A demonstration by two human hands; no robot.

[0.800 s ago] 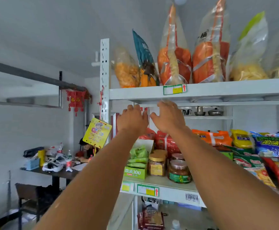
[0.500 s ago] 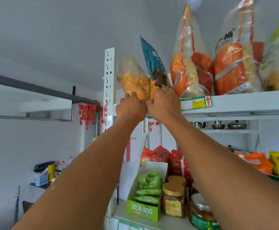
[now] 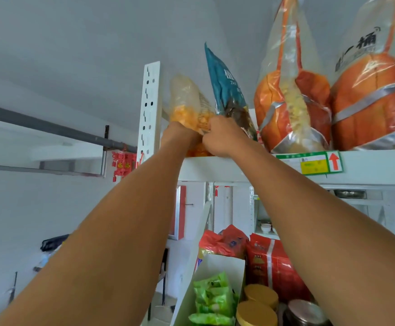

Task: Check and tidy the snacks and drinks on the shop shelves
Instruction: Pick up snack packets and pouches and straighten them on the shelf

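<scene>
- Left hand and right hand both clutch the clear bag of orange snacks at the top shelf, left end.
- Teal bag leans just beside it; big orange bags crowd the right.
- White upright, grey ceiling.

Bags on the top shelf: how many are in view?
4. The clear bag at the left end, gripped by left hand and right hand; teal bag beside it; orange bag next; second orange bag at the right edge. More may be out of frame.

White post and teal bag closely flank the clear bag.
</scene>
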